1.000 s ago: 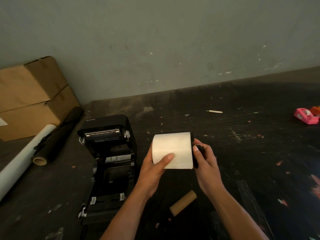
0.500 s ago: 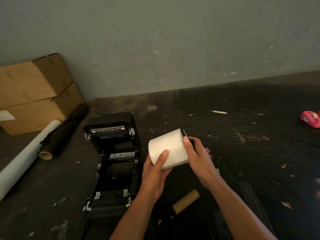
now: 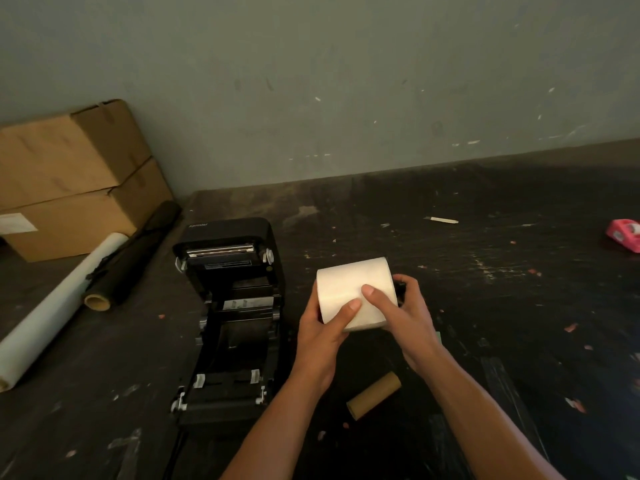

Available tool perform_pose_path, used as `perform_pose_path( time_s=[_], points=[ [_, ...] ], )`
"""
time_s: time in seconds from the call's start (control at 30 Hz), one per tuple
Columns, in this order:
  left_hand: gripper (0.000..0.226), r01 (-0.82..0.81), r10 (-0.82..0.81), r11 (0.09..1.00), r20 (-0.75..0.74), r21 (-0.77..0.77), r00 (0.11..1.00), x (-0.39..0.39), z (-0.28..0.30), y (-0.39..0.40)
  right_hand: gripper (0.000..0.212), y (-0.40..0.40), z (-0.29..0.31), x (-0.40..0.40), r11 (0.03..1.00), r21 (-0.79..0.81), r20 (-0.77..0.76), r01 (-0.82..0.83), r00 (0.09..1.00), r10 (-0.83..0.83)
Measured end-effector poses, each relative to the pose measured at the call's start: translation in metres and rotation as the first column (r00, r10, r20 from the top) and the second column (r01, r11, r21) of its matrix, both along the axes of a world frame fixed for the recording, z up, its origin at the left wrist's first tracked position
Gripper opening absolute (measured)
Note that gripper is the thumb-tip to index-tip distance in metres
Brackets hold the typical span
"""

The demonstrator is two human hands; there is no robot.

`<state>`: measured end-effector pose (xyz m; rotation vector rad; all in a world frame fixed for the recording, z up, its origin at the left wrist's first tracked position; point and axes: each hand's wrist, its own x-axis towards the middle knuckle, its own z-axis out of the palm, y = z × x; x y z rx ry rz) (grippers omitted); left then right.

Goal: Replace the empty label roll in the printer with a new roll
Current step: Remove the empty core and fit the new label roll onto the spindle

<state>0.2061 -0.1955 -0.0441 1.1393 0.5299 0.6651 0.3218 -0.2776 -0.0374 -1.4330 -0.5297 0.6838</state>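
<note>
I hold the new label roll [image 3: 356, 293] in both hands above the bench [image 3: 485, 306], just to the right of the open printer [image 3: 230, 306]. My left hand [image 3: 320, 336] cups its near-left end with the thumb pressed on the white face, and my right hand [image 3: 403, 315] wraps the far-right end. A second ago my right thumb sat at that end by the black holder; now it lies across the face beside my left thumb, and the roll has tilted. I think I am feeling for the loose label edge before loading. The empty cardboard core [image 3: 374, 400] lies on the bench near my wrists, so the old roll is out and the printer bay waits.
</note>
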Motion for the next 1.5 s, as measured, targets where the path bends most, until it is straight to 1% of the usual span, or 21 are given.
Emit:
perform_pose_path(
  time_s=[0.17,0.23,0.27,0.33,0.37,0.43,0.47,0.5,0.53,0.6,0.67,0.7,0.77,0.83,0.93,1.03,1.17,1.3,1.37,1.43,1.5],
  points=[
    [0.092,0.163,-0.162,0.987,-0.150,-0.006,0.975,0.000,0.007,0.007,0.087,-0.010,-0.007,0.003,0.995,0.052,-0.178,0.085,0.981,-0.074],
    [0.098,0.225,-0.220,0.974,-0.217,-0.002,0.951,-0.002,0.006,0.009,0.089,-0.016,-0.010,0.006,0.991,0.081,-0.281,0.105,0.957,-0.079],
    [0.101,0.234,-0.230,0.972,-0.239,-0.011,0.943,-0.003,0.004,0.009,0.094,-0.018,-0.013,0.007,0.989,0.092,-0.329,0.115,0.941,-0.079],
    [0.102,0.188,-0.189,0.982,-0.281,-0.030,0.941,-0.008,-0.003,0.010,0.106,-0.024,-0.017,0.010,0.988,0.086,-0.394,0.128,0.915,-0.084],
    [0.095,0.124,-0.126,0.992,-0.314,-0.025,0.941,-0.011,-0.009,0.011,0.109,-0.026,-0.019,0.012,0.988,0.079,-0.408,0.131,0.909,-0.088],
    [0.071,-0.045,0.051,0.999,-0.405,0.026,0.913,-0.020,-0.026,0.014,0.108,-0.030,-0.022,0.014,0.988,0.070,-0.422,0.135,0.902,-0.093],
    [0.059,-0.089,0.130,0.990,-0.479,0.106,0.868,-0.026,-0.035,0.017,0.105,-0.032,-0.024,0.015,0.988,0.070,-0.424,0.137,0.901,-0.095],
    [0.050,-0.051,0.177,0.973,-0.583,0.225,0.793,-0.031,-0.045,0.019,0.101,-0.034,-0.026,0.016,0.988,0.068,-0.425,0.138,0.900,-0.096],
    [0.046,0.065,0.194,0.941,-0.688,0.332,0.700,-0.035,-0.055,0.022,0.097,-0.036,-0.028,0.016,0.988,0.065,-0.428,0.139,0.898,-0.098],
    [0.051,0.352,0.219,0.826,-0.825,0.441,0.520,-0.038,-0.074,0.022,0.093,-0.037,-0.033,0.016,0.988,0.050,-0.442,0.143,0.891,-0.106],
    [0.059,0.532,0.269,0.714,-0.879,0.456,0.393,-0.039,-0.089,0.018,0.094,-0.038,-0.037,0.014,0.988,0.033,-0.457,0.148,0.882,-0.117],
    [0.061,0.578,0.281,0.689,-0.896,0.438,0.344,-0.039,-0.095,0.016,0.094,-0.038,-0.039,0.013,0.989,0.027,-0.461,0.145,0.880,-0.116],
    [0.063,0.633,0.290,0.670,-0.922,0.388,0.258,-0.040,-0.104,0.013,0.094,-0.038,-0.042,0.011,0.991,0.015,-0.459,0.130,0.882,-0.109],
    [0.060,0.657,0.322,0.656,-0.925,0.372,0.202,-0.042,-0.111,0.009,0.094,-0.039,-0.045,0.009,0.994,0.007,-0.461,0.112,0.882,-0.097],
    [0.044,0.674,0.384,0.621,-0.905,0.400,0.184,-0.041,-0.113,0.009,0.091,-0.042,-0.048,0.007,0.995,0.011,-0.485,0.098,0.871,-0.080],
    [0.036,0.722,0.385,0.586,-0.910,0.369,0.153,-0.037,-0.107,0.014,0.091,-0.045,-0.048,0.006,0.996,0.000,-0.480,0.092,0.874,-0.080],
    [0.039,0.768,0.331,0.581,-0.940,0.270,0.081,-0.032,-0.098,0.019,0.086,-0.050,-0.052,0.005,0.996,-0.002,-0.476,0.090,0.876,-0.081],
    [0.046,0.784,0.314,0.577,-0.948,0.230,0.047,-0.032,-0.097,0.023,0.082,-0.051,-0.050,0.004,0.997,-0.012,-0.467,0.081,0.881,-0.077],
    [0.046,0.801,0.323,0.553,-0.945,0.230,0.049,-0.033,-0.099,0.023,0.081,-0.052,-0.050,0.004,0.997,-0.011,-0.475,0.079,0.877,-0.074],
    [0.044,0.804,0.312,0.542,-0.947,0.244,0.077,-0.035,-0.101,0.023,0.083,-0.052,-0.049,0.003,0.997,-0.013,-0.471,0.082,0.879,-0.079],
    [0.037,0.751,0.266,0.600,-0.954,0.274,0.136,-0.037,-0.100,0.026,0.083,-0.052,-0.047,0.002,0.996,-0.008,-0.478,0.089,0.875,-0.082]
  ],
)
